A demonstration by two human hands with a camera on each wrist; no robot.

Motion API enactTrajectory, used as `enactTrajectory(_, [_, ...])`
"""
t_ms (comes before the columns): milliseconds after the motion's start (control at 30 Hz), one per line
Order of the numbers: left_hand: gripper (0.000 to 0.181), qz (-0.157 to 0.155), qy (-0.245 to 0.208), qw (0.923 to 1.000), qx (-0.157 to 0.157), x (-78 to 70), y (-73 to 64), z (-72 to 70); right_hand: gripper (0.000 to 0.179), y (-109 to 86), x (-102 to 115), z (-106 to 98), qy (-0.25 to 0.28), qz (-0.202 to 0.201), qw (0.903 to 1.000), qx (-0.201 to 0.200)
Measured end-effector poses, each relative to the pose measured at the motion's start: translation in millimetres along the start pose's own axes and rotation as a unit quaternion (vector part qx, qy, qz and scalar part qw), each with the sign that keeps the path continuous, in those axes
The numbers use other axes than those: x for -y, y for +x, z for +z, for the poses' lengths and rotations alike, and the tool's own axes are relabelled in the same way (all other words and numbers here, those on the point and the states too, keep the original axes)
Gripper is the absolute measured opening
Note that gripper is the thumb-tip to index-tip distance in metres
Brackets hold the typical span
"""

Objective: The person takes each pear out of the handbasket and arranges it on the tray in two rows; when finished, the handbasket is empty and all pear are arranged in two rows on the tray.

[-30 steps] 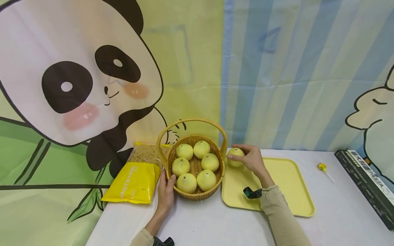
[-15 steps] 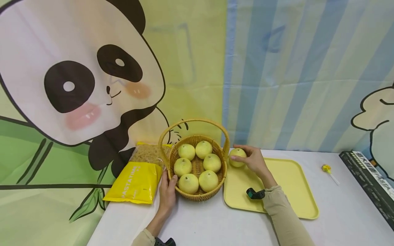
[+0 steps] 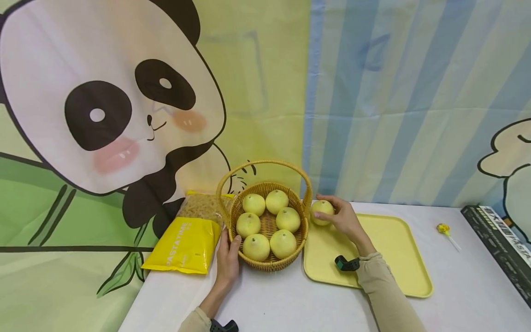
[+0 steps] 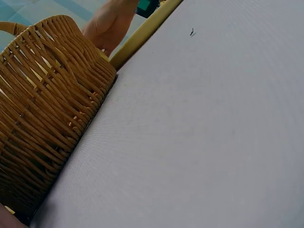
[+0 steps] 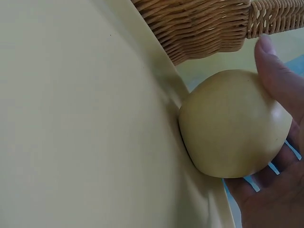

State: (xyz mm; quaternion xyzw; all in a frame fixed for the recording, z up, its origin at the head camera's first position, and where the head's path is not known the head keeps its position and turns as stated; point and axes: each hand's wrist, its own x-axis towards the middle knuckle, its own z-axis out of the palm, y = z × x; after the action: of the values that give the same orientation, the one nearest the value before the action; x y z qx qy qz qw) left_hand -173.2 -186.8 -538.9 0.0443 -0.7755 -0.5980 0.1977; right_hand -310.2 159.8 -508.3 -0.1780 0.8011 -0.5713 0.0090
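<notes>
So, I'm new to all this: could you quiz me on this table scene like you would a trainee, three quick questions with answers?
1. Count: how many fruits sit inside the basket?

2. True or false: the lollipop lies beside the tray, not on it.

3. Pick one: what is the right hand gripping?
A) the yellow bag
B) a single fruit
C) the basket's handle

Key:
1. Six.
2. True; it lies to the right of the tray.
3. B.
</notes>
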Motion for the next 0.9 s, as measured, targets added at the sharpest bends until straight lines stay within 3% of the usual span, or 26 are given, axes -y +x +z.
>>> enactTrajectory(633, [0.055,0.0,-0.006,1.0,0.003,0.3,0.6,-0.6,0.081,-1.3,0,-3,-0.033,-0.01,0.9993,0.011])
enactTrajectory(900, [0.055,0.004,-0.002,1.0,0.002,2.0,1.0,-1.0,0.085,-6.2,32,-14,-0.078,-0.028,0.9966,0.0])
